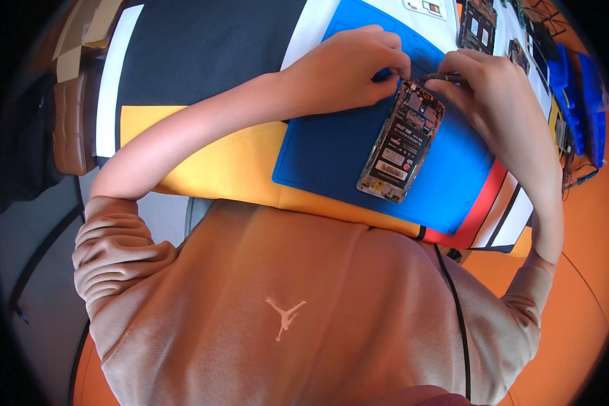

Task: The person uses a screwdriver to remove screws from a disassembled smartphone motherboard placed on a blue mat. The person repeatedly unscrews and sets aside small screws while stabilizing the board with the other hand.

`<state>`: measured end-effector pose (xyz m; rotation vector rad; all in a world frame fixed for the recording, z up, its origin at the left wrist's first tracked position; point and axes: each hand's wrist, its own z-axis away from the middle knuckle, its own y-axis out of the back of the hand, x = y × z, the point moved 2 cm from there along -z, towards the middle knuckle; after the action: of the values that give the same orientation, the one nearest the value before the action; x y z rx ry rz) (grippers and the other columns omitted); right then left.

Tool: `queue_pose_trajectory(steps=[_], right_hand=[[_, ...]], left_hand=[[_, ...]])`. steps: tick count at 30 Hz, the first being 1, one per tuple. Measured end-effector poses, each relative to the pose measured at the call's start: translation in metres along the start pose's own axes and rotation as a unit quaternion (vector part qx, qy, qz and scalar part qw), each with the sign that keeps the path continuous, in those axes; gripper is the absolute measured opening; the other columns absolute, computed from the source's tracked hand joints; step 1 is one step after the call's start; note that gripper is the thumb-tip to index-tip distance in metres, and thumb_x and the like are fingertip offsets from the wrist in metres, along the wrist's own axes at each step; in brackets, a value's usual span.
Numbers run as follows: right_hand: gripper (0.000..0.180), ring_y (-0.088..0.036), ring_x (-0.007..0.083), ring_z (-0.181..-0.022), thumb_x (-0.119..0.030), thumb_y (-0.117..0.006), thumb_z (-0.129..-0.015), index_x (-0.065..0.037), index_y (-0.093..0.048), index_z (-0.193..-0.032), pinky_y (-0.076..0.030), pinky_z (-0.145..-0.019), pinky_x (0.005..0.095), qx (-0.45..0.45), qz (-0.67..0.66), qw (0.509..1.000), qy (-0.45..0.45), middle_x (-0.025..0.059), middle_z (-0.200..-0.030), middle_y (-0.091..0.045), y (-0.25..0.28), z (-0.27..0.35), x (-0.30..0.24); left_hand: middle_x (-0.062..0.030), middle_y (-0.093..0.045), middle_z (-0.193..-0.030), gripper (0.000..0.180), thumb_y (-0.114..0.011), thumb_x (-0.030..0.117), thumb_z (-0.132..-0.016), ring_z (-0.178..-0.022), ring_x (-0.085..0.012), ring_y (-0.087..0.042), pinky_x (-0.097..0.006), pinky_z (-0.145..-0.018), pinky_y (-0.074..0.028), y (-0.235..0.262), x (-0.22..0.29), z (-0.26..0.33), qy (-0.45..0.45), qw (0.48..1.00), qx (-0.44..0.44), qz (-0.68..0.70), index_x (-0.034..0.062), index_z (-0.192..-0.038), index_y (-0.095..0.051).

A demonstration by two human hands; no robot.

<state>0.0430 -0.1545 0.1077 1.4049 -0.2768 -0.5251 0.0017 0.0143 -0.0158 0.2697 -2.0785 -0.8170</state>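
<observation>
Fingers: left hand (348, 64) pinches opened phone (401, 142) top | right hand (484, 91) grips slim tool (446, 78) | blue mat (331, 149)

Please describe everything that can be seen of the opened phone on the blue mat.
The opened phone is a flat, slim rectangle with its back cover off, so the inside shows. A dark battery with pale labels fills its middle and lower part; a circuit board with small metal parts fills the upper end. It lies flat, tilted diagonally, on the blue mat. The left hand and the right hand meet at its upper end; the right hand holds a thin tool there. Whether the fingers touch the phone is unclear.
</observation>
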Motion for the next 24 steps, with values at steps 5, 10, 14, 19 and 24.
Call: queue_pose_trajectory(steps=[5,10,14,19,24], right_hand=[[0.017,-0.065,0.0328,-0.066,-0.014,-0.070,-0.088,0.001,-0.065,-0.092,-0.051,-0.059,0.0377,0.083,-0.036,0.995,-0.042,0.0157,-0.074,-0.063,-0.006,0.003,-0.002],[0.012,-0.070,0.0138,-0.065,0.001,-0.069,-0.087,-0.002,-0.065,-0.097,-0.050,-0.055,0.0243,0.159,-0.314,0.929,-0.113,0.0055,-0.071,-0.062,-0.019,0.016,-0.005],[0.012,-0.059,-0.0006,-0.064,-0.003,-0.074,-0.087,-0.001,-0.066,-0.096,-0.046,-0.055,0.0172,0.223,-0.394,0.877,-0.159,-0.0020,-0.075,-0.066,-0.042,0.025,0.001],[0.009,-0.056,0.0026,-0.061,-0.008,-0.066,-0.095,0.000,-0.067,-0.098,-0.042,-0.053,0.0168,0.247,-0.488,0.820,-0.168,0.0020,-0.078,-0.067,-0.078,0.035,0.012],[0.017,-0.058,0.0056,-0.064,-0.014,-0.057,-0.101,0.000,-0.066,-0.100,-0.043,-0.056,0.0189,0.390,-0.546,0.717,-0.187,0.0044,-0.082,-0.066,-0.104,0.037,0.028]], left_hand=[[-0.0076,-0.060,-0.093,0.010,-0.063,0.010,-0.090,-0.092,-0.0251,-0.058,-0.035,-0.079,-0.049,0.001,0.000,-0.001,0.000,1.000,0.004,0.006,0.0065,-0.098,-0.068],[-0.0075,-0.060,-0.093,0.010,-0.065,0.006,-0.087,-0.091,-0.0256,-0.058,-0.036,-0.077,-0.049,0.003,0.003,0.000,-0.002,1.000,0.004,0.024,0.0054,-0.097,-0.067],[-0.0079,-0.059,-0.095,0.010,-0.067,0.006,-0.085,-0.090,-0.0260,-0.059,-0.035,-0.076,-0.050,0.005,0.005,-0.001,0.000,1.000,0.001,0.024,0.0050,-0.095,-0.068],[-0.0070,-0.060,-0.094,0.013,-0.068,0.005,-0.084,-0.090,-0.0249,-0.059,-0.034,-0.075,-0.050,0.007,0.009,-0.005,0.013,1.000,-0.012,0.019,0.0053,-0.097,-0.070],[-0.0067,-0.061,-0.095,0.013,-0.067,0.004,-0.085,-0.089,-0.0229,-0.058,-0.032,-0.073,-0.050,0.010,0.013,-0.008,0.042,0.998,-0.039,0.003,0.0055,-0.097,-0.071]])
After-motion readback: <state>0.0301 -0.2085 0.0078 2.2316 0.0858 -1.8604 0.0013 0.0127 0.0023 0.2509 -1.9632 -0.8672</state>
